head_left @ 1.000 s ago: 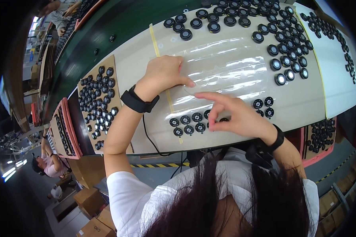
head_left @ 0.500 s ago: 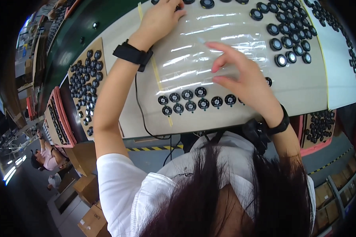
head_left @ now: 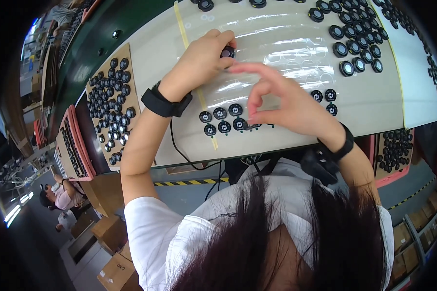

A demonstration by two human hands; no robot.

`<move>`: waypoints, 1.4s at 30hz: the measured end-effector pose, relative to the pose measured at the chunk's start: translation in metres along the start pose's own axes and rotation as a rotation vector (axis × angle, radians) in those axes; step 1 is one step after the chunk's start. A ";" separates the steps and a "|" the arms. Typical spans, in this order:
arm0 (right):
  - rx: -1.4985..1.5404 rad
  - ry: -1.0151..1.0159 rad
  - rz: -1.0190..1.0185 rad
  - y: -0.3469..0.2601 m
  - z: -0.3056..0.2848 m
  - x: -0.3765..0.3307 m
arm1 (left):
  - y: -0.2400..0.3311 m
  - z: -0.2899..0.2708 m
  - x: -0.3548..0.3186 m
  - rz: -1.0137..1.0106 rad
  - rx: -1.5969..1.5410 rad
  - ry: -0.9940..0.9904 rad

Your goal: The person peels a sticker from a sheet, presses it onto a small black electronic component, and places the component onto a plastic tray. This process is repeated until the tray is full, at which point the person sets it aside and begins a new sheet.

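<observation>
My left hand point(head_left: 204, 60) is closed on a small round black part point(head_left: 227, 52), with fingers and thumb about its edge. Close by, my right hand point(head_left: 284, 99) has its index finger stretched out to the left thumb, while the thumb stands apart and the other fingers curl. Nothing can be made out in it. Under both hands lies a clear glossy film point(head_left: 277, 46) with rows of round outlines. Along the near edge sit black discs with white marks point(head_left: 235, 109), partly hidden by my right hand.
Many round black parts point(head_left: 353, 46) stand in rows at the right of the table. More fill a cardboard sheet point(head_left: 131, 97) at the left. Yellow tape point(head_left: 181, 24) runs down the tabletop. A black cable point(head_left: 176, 145) hangs over the front edge.
My left hand has come from the far edge toward me, now visibly with a round black part. My right hand has moved left and slightly nearer, its index finger reaching the left hand.
</observation>
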State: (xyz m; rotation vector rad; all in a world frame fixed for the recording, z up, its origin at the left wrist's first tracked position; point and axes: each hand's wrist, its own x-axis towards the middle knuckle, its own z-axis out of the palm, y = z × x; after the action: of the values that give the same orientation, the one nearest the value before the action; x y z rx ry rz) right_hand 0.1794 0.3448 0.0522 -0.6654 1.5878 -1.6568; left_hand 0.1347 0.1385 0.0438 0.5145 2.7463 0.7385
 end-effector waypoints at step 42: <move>0.317 0.600 -0.271 -0.023 -0.067 0.011 | -0.037 -0.056 0.071 -0.225 0.292 0.250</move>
State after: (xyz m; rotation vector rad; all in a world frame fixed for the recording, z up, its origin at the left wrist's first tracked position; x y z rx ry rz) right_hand 0.1163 0.3758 0.0667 -0.2277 1.6132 -2.4091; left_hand 0.0419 0.1122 0.0607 0.1686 3.0989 0.3703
